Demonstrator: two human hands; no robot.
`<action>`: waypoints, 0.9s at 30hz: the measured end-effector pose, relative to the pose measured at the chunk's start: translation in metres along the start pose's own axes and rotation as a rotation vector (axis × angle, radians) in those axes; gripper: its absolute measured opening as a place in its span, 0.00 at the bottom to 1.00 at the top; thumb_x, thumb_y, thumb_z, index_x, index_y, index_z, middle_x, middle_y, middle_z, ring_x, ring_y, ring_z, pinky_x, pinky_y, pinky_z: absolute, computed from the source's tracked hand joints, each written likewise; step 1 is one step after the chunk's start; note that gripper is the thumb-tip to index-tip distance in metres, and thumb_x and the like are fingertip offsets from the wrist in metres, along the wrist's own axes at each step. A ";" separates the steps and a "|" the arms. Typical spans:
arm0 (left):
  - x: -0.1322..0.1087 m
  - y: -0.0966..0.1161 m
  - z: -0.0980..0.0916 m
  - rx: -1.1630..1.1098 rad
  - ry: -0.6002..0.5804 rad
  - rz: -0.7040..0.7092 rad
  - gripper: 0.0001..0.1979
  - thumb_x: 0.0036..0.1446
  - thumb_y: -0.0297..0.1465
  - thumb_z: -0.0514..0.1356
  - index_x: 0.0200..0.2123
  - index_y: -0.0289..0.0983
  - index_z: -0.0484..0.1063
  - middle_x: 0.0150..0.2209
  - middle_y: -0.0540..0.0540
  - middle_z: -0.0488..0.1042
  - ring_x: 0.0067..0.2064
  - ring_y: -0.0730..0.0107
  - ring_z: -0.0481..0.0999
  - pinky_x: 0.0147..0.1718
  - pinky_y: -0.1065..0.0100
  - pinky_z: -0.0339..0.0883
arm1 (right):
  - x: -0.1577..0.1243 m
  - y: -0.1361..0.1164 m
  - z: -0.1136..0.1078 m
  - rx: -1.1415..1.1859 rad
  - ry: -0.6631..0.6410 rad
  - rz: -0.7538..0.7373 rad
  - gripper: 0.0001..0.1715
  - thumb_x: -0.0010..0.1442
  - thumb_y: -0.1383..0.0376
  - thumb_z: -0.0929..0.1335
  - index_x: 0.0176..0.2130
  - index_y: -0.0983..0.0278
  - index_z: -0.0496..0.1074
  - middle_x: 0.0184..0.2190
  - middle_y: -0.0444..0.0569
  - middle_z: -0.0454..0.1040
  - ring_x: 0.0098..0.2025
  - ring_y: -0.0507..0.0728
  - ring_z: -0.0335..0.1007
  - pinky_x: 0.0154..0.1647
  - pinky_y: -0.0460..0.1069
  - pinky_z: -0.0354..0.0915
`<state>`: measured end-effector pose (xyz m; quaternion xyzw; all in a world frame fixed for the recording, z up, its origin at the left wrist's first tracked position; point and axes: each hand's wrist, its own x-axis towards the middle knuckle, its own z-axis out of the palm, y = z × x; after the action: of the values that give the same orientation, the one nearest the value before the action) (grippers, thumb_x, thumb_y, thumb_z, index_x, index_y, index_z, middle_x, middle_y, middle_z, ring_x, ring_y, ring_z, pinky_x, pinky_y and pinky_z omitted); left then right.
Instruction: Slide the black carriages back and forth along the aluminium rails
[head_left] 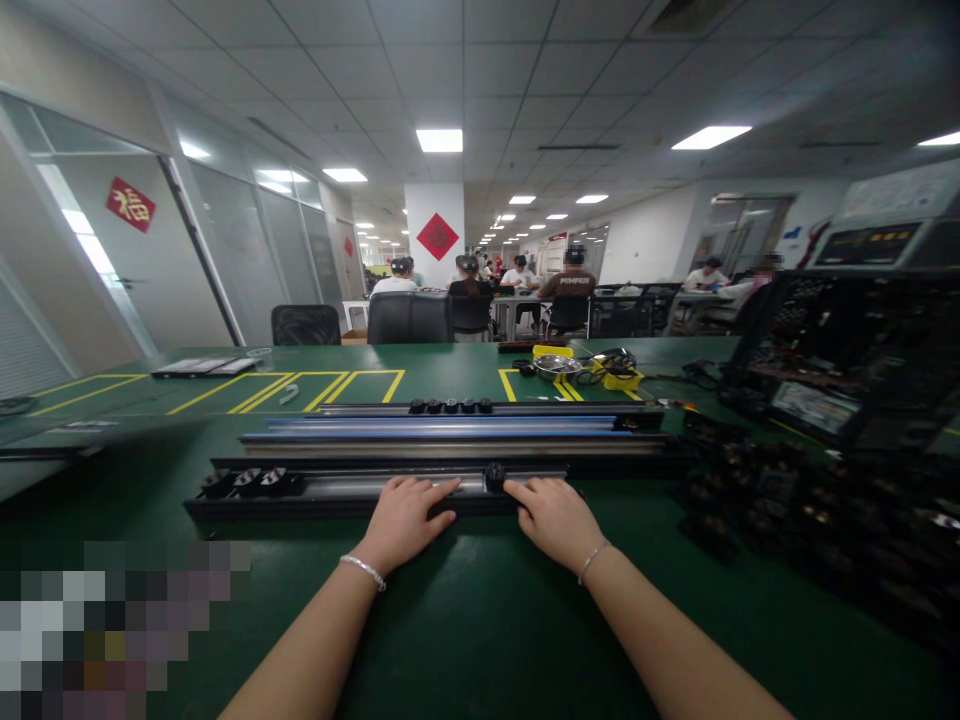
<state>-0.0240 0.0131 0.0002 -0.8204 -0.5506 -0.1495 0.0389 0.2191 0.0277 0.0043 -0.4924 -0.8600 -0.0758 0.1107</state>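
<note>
A long black rail with a grey metallic channel point(337, 486) lies crosswise in front of me. In that channel sits a small round-topped black module point(495, 477), between my two hands. My left hand point(409, 522) rests on the rail left of the module, fingers stretched out, with a gap between its index fingertip and the module. My right hand point(559, 518) has its index fingertip at the module's right side; its fingers extend over the rail and grip nothing. At the rail's left end stand several black modules point(259, 481), some with metal pins on top.
Behind lie more rails, one with blue edges point(442, 425), and a row of round black knobs point(451, 406). A heap of dark parts point(780, 490) covers the right side, near an open black case point(817, 350). A metal bowl point(557, 366) stands farther back. People sit beyond.
</note>
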 end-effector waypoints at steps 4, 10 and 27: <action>0.000 -0.001 0.001 0.011 0.010 0.002 0.23 0.56 0.44 0.51 0.55 0.52 0.58 0.41 0.50 0.73 0.44 0.65 0.68 0.46 0.60 0.52 | -0.001 0.002 -0.002 -0.008 -0.008 0.009 0.21 0.57 0.64 0.59 0.51 0.54 0.63 0.36 0.47 0.71 0.41 0.55 0.64 0.43 0.49 0.53; -0.001 0.000 0.000 0.008 0.001 -0.007 0.23 0.56 0.44 0.51 0.55 0.52 0.59 0.40 0.49 0.73 0.43 0.65 0.68 0.46 0.61 0.52 | -0.001 0.003 -0.002 -0.007 0.009 0.004 0.21 0.57 0.64 0.59 0.50 0.54 0.64 0.36 0.47 0.71 0.40 0.55 0.64 0.42 0.49 0.54; 0.000 -0.001 0.001 0.005 0.009 0.000 0.23 0.56 0.44 0.51 0.55 0.51 0.58 0.40 0.50 0.74 0.43 0.66 0.69 0.46 0.60 0.51 | -0.001 0.006 -0.001 0.025 0.082 -0.021 0.19 0.56 0.66 0.59 0.47 0.57 0.67 0.37 0.47 0.72 0.39 0.54 0.65 0.43 0.48 0.55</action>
<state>-0.0250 0.0133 -0.0009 -0.8196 -0.5507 -0.1517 0.0437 0.2252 0.0296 0.0049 -0.4784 -0.8607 -0.0864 0.1511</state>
